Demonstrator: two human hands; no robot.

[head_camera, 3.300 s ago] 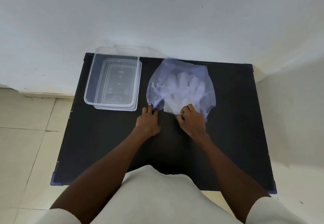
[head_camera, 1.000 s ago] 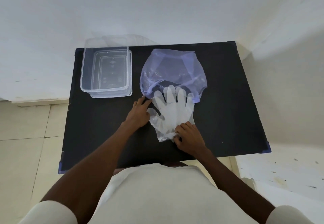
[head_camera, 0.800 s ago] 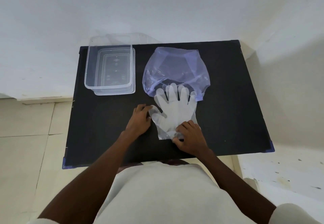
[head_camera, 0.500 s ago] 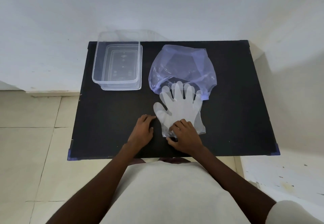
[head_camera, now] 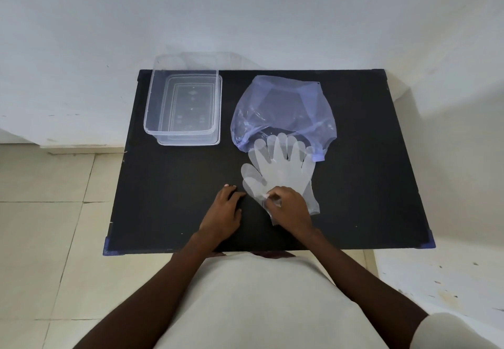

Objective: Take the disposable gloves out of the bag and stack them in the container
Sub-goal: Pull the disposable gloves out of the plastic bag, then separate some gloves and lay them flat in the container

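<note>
Right hand (head_camera: 289,206) pinches gloves (head_camera: 281,168) at cuff, beside bag (head_camera: 283,111); left hand (head_camera: 222,212) flat, empty. Peel one slowly, carry to container (head_camera: 182,108).

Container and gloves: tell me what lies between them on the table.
Nothing. In the head view only bare black table separates the container from the gloves; the bag sits behind the gloves.

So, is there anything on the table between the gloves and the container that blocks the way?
Nothing visible does. The gloves lie under the right hand, and only bare black table separates them from the open, empty container. The bag sits to the right of that path.
</note>
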